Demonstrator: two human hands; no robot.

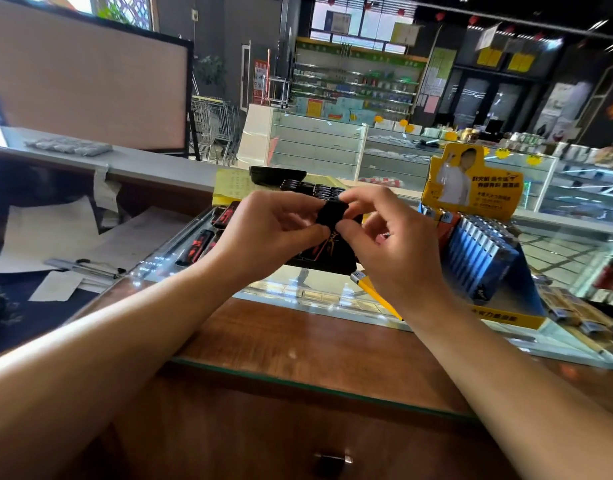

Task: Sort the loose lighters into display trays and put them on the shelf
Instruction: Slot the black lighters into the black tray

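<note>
A black lighter with a red-orange mark is held over the glass counter. My left hand pinches its lower end with thumb and fingers. My right hand grips its top with fingertips. Behind the hands sits a black display tray with dark lighters standing in it; its near part is hidden by my hands. Several loose black-and-red lighters lie on the glass at the left. A yellow display tray at the right holds a row of blue lighters.
A yellow pad lies behind the black tray. Papers and a clip lie on the lower desk at the left. A yellow card with a printed figure stands at the back right. The wooden counter edge is nearest me.
</note>
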